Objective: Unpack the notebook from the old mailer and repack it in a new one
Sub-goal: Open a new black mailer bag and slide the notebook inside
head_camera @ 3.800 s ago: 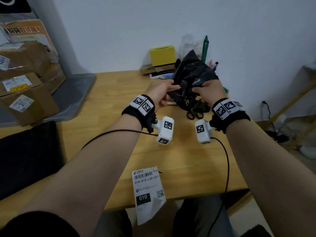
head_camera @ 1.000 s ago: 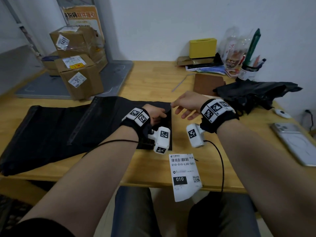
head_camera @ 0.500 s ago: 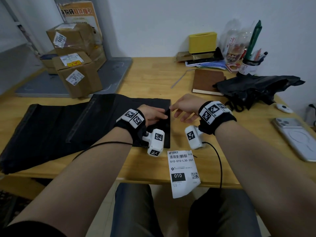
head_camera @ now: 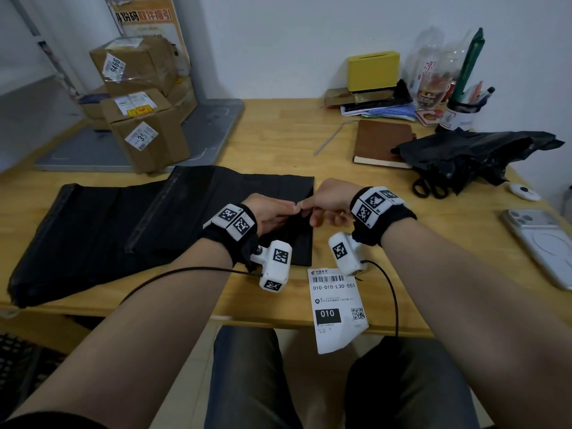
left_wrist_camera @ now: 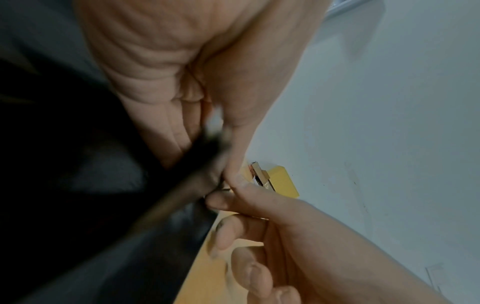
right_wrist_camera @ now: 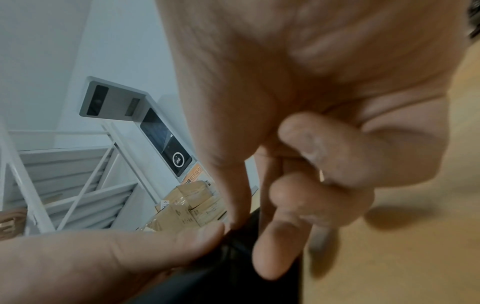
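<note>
With both hands' fingers [head_camera: 294,209] pinching the new mailer [head_camera: 173,218] edge mid-frame, peel layers apart gently before fetching the notebook [head_camera: 382,142] upper right.

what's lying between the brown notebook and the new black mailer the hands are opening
Nothing visible: bare table separates the notebook from the new mailer. The old mailer overlaps the notebook's right edge.

"010-010-L30-551" and a white "010" on a black block are being shown on the shipping label [head_camera: 335,308] hanging over the table's near edge. "9466" is being displayed on the upper cardboard box's sticker [head_camera: 114,65], and "3510" on the lower box's sticker [head_camera: 141,136], at the far left corner.
</note>
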Action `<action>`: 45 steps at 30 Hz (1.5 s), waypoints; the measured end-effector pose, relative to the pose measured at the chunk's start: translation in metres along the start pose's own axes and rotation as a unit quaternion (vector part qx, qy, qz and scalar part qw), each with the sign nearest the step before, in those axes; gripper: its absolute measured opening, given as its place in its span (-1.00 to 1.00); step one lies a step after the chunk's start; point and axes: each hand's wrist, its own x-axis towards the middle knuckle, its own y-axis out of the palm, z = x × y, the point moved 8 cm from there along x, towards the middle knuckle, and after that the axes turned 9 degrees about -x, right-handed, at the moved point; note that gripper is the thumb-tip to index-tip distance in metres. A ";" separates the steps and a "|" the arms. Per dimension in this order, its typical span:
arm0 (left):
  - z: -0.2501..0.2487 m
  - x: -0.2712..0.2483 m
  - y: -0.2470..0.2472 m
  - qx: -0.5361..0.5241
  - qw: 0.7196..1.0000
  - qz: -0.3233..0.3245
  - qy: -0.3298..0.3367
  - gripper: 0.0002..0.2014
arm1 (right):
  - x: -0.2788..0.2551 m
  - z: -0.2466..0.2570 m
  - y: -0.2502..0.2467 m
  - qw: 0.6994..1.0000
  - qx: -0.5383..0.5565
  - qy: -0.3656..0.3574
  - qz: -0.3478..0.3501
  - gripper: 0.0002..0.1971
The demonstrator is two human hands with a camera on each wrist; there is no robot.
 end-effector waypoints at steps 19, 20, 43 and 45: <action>0.002 -0.012 -0.002 -0.023 1.000 0.006 -0.021 -0.78 | -0.002 -0.002 0.002 1.000 0.019 0.005 0.011 -0.71; 0.001 -0.012 -0.002 -0.021 1.000 0.002 -0.018 -0.79 | -0.002 -0.002 0.002 1.000 0.018 0.004 0.012 -0.71; -0.024 -0.019 0.006 0.046 0.998 -0.014 0.027 -0.78 | -0.009 0.008 -0.009 0.999 0.037 -0.028 0.006 -0.37; -0.027 -0.021 0.008 0.057 0.998 -0.003 0.029 -0.74 | -0.009 0.012 -0.008 0.998 0.045 -0.034 0.003 -0.44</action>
